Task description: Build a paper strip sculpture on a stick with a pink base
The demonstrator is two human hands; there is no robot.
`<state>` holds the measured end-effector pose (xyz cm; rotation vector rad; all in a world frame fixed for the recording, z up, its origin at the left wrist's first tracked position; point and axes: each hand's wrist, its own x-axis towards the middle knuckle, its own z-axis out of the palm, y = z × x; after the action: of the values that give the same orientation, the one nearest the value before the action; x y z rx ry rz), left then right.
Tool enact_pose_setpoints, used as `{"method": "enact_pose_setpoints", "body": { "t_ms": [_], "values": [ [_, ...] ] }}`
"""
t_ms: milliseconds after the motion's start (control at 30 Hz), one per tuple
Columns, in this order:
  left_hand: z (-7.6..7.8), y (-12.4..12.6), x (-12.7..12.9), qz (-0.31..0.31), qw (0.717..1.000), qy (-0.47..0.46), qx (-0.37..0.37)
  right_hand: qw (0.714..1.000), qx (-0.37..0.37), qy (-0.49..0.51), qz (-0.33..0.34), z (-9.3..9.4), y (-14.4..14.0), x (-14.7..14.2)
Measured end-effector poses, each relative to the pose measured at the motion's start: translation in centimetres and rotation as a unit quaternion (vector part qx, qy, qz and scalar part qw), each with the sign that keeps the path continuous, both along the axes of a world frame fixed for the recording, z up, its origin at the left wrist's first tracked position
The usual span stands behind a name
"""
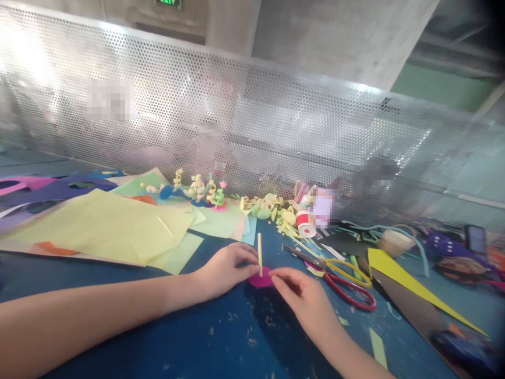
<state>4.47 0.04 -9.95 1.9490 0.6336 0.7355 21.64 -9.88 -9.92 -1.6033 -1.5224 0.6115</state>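
Observation:
A magenta paper disc [259,281] is held low over the blue table, with a thin pale-yellow stick [259,250] standing upright on it. My left hand [226,268] comes in from the left, closed, its thumb and fingers at the foot of the stick and the disc's left edge. From the other side, my right hand [303,297] pinches the disc's right edge between thumb and forefinger. Just right of my hands lie scissors [315,259] with yellow and red handle loops.
Yellow-green paper sheets [106,226] cover the table's left side. Small paper models [201,192] stand behind, beside pale-green paper pieces [266,205] and a red-and-white roll [305,223]. Dark and yellow strips [418,284] lie right. A perforated metal screen [256,116] closes the back.

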Motion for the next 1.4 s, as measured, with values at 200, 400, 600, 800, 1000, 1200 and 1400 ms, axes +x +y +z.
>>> {"method": "enact_pose_setpoints", "body": {
  "t_ms": [200,400,600,800,1000,1200,1400],
  "values": [
    [-0.6,0.5,0.2,0.052,0.998,-0.026,-0.034,0.996,0.032,-0.082,-0.021,-0.4,0.1,-0.1],
    [-1.0,0.8,0.2,0.048,0.998,-0.031,-0.027,0.996,0.01,-0.059,-0.061,-0.3,0.2,0.1],
    [0.0,-0.2,-0.1,0.049,0.998,0.022,0.039,0.998,0.022,-0.032,-0.055,-0.3,0.1,0.1],
    [0.6,-0.7,-0.2,0.061,0.977,0.035,0.202,0.999,0.005,-0.028,-0.037,-0.3,0.1,0.1],
    [0.6,-1.1,-0.3,0.044,0.968,0.072,0.236,0.999,0.002,-0.03,-0.027,-0.4,0.1,0.1],
    [0.6,-1.3,-0.4,0.036,0.969,0.089,0.226,1.0,0.009,-0.023,-0.002,-0.2,-0.1,-0.1],
    [0.2,-1.0,-0.3,-0.001,0.969,0.09,0.228,0.999,0.008,-0.05,0.003,0.1,0.0,-0.1]
  ]
}}
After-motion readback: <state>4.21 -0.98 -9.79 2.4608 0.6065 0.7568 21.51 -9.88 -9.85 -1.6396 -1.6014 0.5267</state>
